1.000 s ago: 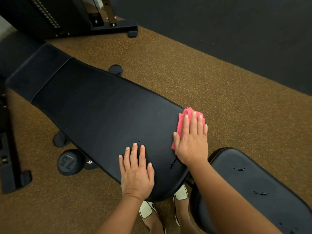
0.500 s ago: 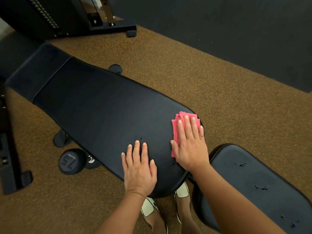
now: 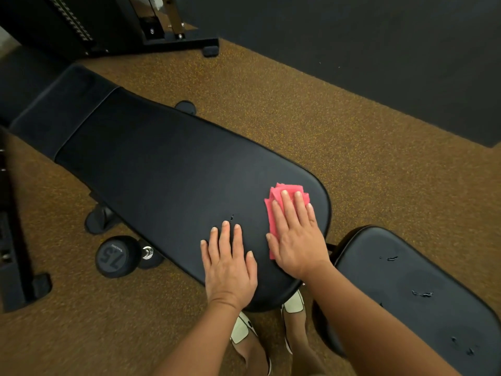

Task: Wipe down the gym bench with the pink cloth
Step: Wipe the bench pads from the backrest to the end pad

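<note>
The black padded back pad of the gym bench (image 3: 162,169) runs from the upper left to the lower middle. Its separate seat pad (image 3: 423,294), with small tears in the vinyl, lies at the lower right. A folded pink cloth (image 3: 276,196) sits on the back pad near its right edge. My right hand (image 3: 298,237) lies flat on top of the cloth, fingers together, pressing it onto the pad; most of the cloth is hidden under the palm. My left hand (image 3: 230,261) rests flat on the bare pad just to the left, holding nothing.
A black dumbbell marked 7.5 (image 3: 113,256) lies on the brown speckled floor left of the bench. A black machine frame (image 3: 135,25) stands at the top left, and another dark frame (image 3: 16,240) runs along the left edge. My feet (image 3: 271,329) stand under the pad's end.
My right hand has slid the pink cloth from the pad's right edge inward to the left. My left hand has stayed flat on the pad.
</note>
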The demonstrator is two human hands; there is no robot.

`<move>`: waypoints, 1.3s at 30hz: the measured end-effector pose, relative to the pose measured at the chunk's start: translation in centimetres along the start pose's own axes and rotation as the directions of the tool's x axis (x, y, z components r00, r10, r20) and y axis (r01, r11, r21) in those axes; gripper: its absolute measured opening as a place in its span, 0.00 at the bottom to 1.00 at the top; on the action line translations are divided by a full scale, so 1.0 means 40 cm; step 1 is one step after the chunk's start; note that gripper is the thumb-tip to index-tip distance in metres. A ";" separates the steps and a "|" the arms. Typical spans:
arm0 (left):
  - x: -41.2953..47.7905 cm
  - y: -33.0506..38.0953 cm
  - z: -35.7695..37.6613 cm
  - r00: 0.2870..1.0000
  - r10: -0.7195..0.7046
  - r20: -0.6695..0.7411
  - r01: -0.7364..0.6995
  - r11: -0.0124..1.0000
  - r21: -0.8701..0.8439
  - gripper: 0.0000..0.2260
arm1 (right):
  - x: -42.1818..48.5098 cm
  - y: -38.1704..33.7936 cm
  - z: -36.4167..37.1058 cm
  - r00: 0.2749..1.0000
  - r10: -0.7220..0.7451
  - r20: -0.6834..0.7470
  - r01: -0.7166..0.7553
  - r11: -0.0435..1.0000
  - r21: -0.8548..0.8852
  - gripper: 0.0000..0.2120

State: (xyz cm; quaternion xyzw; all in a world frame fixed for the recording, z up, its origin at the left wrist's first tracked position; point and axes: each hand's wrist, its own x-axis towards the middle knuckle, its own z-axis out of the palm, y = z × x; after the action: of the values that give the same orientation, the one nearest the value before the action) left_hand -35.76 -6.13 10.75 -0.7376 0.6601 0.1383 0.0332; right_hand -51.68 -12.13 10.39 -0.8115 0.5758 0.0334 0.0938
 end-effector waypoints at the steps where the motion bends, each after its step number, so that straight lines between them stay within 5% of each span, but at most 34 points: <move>1: 0.001 -0.001 0.001 1.000 0.002 -0.003 -0.002 1.000 -0.003 0.27 | -0.001 -0.006 0.003 0.997 0.077 -0.009 -0.077 0.997 0.030 0.34; 4: -0.003 -0.006 0.002 1.000 0.005 -0.003 -0.005 1.000 -0.013 0.27 | -0.020 -0.053 0.007 0.924 0.382 -0.003 -0.376 0.913 0.159 0.34; 8: -0.003 -0.004 -0.004 1.000 0.001 0.007 0.000 1.000 -0.012 0.27 | -0.047 -0.113 0.004 0.846 0.532 0.038 -0.528 0.828 0.189 0.35; 13: 0.000 -0.003 -0.003 1.000 -0.003 0.003 0.003 1.000 -0.004 0.27 | -0.092 -0.125 0.017 0.982 0.189 0.022 -0.191 0.979 0.076 0.33; 16: -0.001 -0.002 -0.003 1.000 -0.002 -0.003 0.002 1.000 0.000 0.27 | -0.070 -0.061 0.014 0.999 0.032 0.008 -0.032 0.999 0.017 0.33; 21: 0.001 -0.001 -0.001 1.000 -0.019 -0.006 0.019 1.000 0.012 0.27 | -0.055 -0.059 0.010 0.919 0.394 0.019 -0.392 0.906 0.160 0.33; 25: 0.000 0.004 -0.004 0.999 -0.026 -0.023 0.026 1.000 0.016 0.27 | -0.085 -0.098 0.009 0.879 0.474 0.044 -0.473 0.857 0.203 0.34; 30: -0.003 0.006 -0.005 0.998 -0.026 -0.061 0.027 1.000 0.010 0.26 | -0.145 -0.099 0.021 0.998 0.029 0.060 -0.033 0.997 0.073 0.33; 34: -0.005 0.009 -0.006 0.997 -0.024 -0.069 0.025 1.000 0.011 0.26 | -0.089 -0.018 0.004 0.948 -0.311 0.067 0.315 0.947 -0.060 0.34; 39: -0.010 0.006 -0.001 0.997 -0.039 -0.067 0.038 0.999 -0.016 0.26 | -0.101 -0.033 0.007 0.999 0.023 0.049 -0.025 0.999 0.034 0.35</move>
State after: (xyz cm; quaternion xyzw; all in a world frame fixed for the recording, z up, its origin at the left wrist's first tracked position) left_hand -36.02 -5.80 10.94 -0.7546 0.6455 0.1177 0.0080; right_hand -51.76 -7.91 10.92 -0.8016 0.5837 0.0441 0.1212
